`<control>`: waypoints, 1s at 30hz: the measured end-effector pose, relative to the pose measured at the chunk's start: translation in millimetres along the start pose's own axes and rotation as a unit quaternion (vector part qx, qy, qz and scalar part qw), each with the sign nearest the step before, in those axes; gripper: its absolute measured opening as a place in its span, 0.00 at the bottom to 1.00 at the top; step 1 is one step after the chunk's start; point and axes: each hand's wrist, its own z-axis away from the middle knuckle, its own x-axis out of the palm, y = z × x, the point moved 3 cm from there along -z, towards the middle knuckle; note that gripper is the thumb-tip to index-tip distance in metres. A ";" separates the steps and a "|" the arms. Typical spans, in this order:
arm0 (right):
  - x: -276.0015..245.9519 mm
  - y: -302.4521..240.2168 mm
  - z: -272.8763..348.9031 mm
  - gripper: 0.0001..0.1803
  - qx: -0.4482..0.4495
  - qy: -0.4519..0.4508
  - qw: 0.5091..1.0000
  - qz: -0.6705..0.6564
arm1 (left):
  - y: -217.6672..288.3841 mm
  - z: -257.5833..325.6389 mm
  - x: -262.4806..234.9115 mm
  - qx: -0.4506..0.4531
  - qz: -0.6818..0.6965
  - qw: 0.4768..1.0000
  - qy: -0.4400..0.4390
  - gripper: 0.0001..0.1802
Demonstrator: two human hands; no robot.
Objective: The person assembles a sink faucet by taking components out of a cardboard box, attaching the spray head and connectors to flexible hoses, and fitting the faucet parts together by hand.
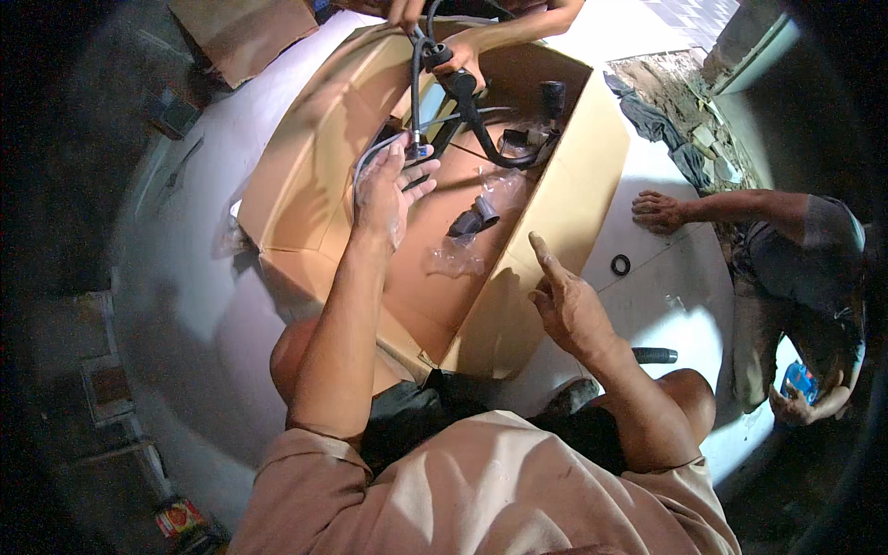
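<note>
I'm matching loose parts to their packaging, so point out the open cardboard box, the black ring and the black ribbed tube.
Cardboard box [569, 199]: head view, on its right-hand flap.
Black ring [614, 269]: head view, on its lower-left rim.
Black ribbed tube [655, 355]: head view, on its ribbed side.

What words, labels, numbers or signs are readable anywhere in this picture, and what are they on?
None reads clearly.
Red-and-yellow packet, lower left: any print is too small and blurred.
Blue item in a co-worker's hand: too small to tell.
Open cardboard box: no print visible.
</note>
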 end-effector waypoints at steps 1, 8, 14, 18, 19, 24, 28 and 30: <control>2.1 5.5 -0.8 0.41 -0.035 0.006 0.999 0.010 | 1.2 -1.3 0.3 0.000 0.002 1.000 0.003 0.32; 5.3 -8.8 -2.0 0.44 0.011 -0.017 1.000 -0.012 | -1.5 0.7 -6.4 -0.003 0.000 0.999 0.036 0.27; 13.2 -1.9 -7.6 0.45 -0.015 -0.019 1.000 -0.001 | -20.3 0.3 -1.5 -0.019 0.000 0.999 0.043 0.24; 16.5 -11.8 -11.6 0.44 0.002 -0.021 0.999 -0.030 | -22.0 8.9 3.0 -0.040 0.008 0.999 0.032 0.24; 18.2 -14.6 -14.1 0.45 0.029 -0.017 0.998 -0.050 | -30.0 6.5 -0.6 -0.062 0.004 0.998 0.031 0.24; 28.7 1.3 -42.1 0.33 0.055 0.056 0.963 -0.257 | -55.9 -2.5 6.2 0.029 -0.048 0.996 0.069 0.30; 26.9 -3.6 -88.5 0.25 0.016 0.115 0.976 -0.186 | -50.6 26.6 40.6 0.158 -0.266 0.934 0.177 0.41; 42.1 -26.0 -133.3 0.21 0.008 -0.002 0.999 -0.048 | -18.3 53.5 39.4 0.254 -0.312 0.895 0.193 0.45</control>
